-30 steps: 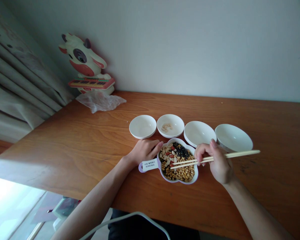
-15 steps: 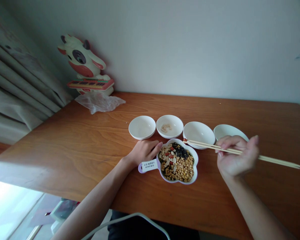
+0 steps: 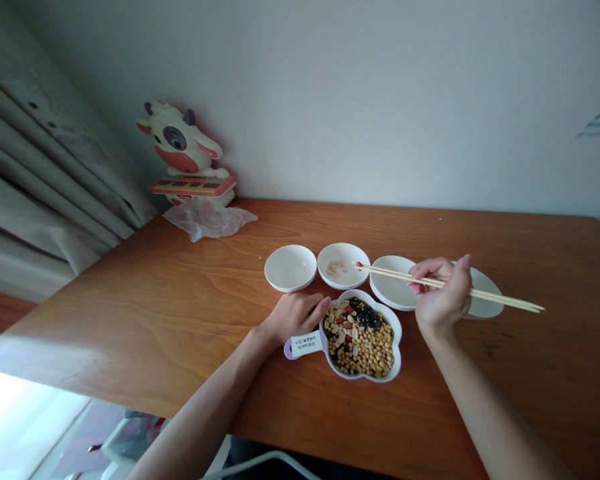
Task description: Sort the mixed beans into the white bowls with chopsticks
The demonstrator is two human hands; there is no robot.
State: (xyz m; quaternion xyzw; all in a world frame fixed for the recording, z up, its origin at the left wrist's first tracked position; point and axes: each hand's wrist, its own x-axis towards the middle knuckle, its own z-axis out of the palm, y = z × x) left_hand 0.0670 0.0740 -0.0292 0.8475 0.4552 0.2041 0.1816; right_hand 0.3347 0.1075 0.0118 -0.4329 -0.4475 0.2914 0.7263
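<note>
My right hand [image 3: 443,293] grips a pair of wooden chopsticks [image 3: 395,273]. At their tips a small red-brown nut [image 3: 359,265], apparently a red-skinned peanut, is pinched over the right side of a white bowl [image 3: 343,283] holding a few pale pieces [image 3: 336,269]. My left hand [image 3: 300,313] lies on the table, its fingers stretched out and touching the left rim of a lobed white dish [image 3: 399,333] with a purple handle. In the dish are peanuts [image 3: 340,319], black seeds [image 3: 365,313] and yellow soybeans [image 3: 370,350]. A printed label [image 3: 307,344] covers part of the handle.
White bowls stand in a row behind the dish: one at the left [image 3: 290,269], one right of the middle [image 3: 393,283], and one partly behind my right hand [image 3: 485,300]. A cow toy keyboard [image 3: 193,183] and a clear plastic bag [image 3: 210,221] sit at the back left.
My right hand has moved left with the chopsticks, carrying the nut from beside the third bowl to over the second. My left hand stays by the dish. The view has shifted slightly.
</note>
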